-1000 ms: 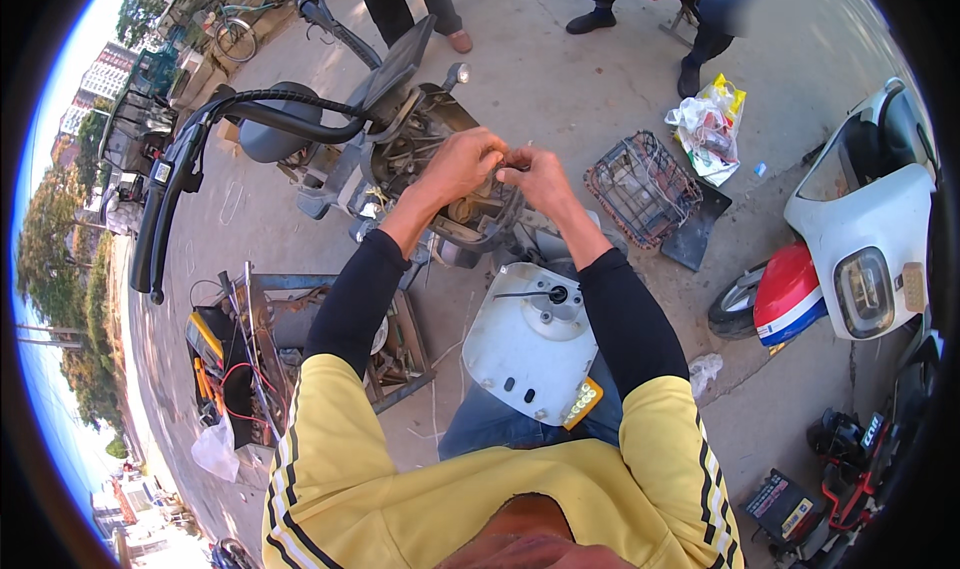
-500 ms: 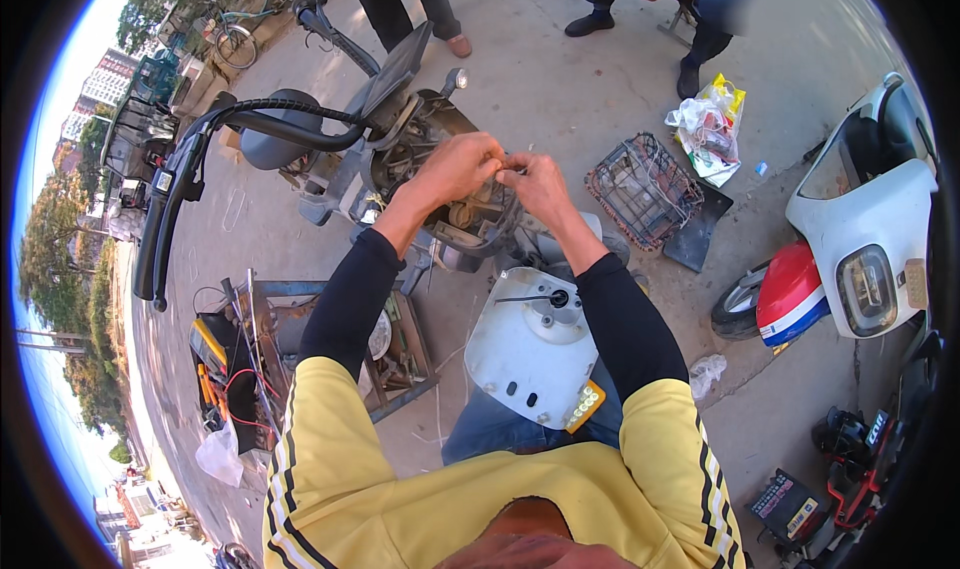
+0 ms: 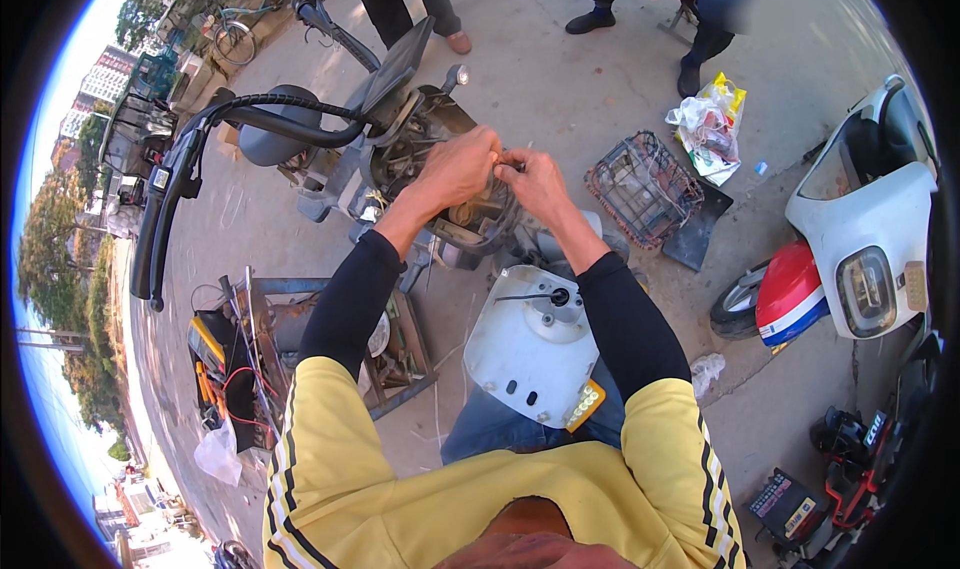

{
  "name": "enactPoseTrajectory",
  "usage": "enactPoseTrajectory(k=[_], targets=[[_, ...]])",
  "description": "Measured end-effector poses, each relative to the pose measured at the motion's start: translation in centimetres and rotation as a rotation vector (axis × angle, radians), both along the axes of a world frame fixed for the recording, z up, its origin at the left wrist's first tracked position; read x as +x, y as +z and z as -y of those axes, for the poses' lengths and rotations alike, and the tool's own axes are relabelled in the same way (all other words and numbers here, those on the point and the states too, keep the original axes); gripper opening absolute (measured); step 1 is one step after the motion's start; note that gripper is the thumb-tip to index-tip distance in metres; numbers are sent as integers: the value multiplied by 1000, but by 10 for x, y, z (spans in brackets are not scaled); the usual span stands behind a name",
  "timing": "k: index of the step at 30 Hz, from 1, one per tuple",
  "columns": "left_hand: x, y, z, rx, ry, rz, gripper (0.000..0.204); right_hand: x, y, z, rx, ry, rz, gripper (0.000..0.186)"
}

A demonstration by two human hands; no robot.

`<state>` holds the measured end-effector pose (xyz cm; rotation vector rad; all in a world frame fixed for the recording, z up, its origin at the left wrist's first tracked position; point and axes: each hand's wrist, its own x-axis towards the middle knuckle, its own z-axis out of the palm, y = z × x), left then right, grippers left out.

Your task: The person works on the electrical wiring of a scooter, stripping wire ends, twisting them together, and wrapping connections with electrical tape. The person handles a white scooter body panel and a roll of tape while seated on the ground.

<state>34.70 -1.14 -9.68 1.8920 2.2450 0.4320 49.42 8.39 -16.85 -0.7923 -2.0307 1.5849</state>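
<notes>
Both my hands meet above the opened front housing [image 3: 470, 231] of an electric scooter, where wires and parts show. My left hand [image 3: 458, 169] is closed, thumb and fingers pinched together. Against its fingertips, my right hand [image 3: 537, 183] pinches too. Whatever they hold between them is too small to make out. Below my right forearm, a white panel [image 3: 510, 359] with a round socket and a short black cable rests over my lap. A yellow-framed lamp [image 3: 586, 406] sits at its lower right corner. The scooter's black handlebar [image 3: 155, 239] reaches out to the left.
On the left stand a metal-framed tray [image 3: 405, 394] of parts and a tool bag [image 3: 215, 369]. A wire basket [image 3: 645, 189] and a plastic bag [image 3: 712, 129] lie right of the scooter. A white scooter [image 3: 860, 219] stands far right. Two people are at the far side.
My hands have shifted very slightly, staying pinched together at the same place over the housing. Nothing else has visibly moved.
</notes>
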Motion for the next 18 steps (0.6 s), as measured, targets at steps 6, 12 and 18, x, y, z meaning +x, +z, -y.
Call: enactPoseTrajectory(k=[6, 12, 18], targets=[[1, -1, -1, -36, 10, 18, 14, 1, -5, 2, 11, -43, -58, 27], [-5, -1, -9, -40, 57, 124, 17, -4, -14, -3, -89, -91, -113, 26], [-20, -9, -4, 31, 60, 446, 25, -3, -13, -1, -129, -118, -142, 25]])
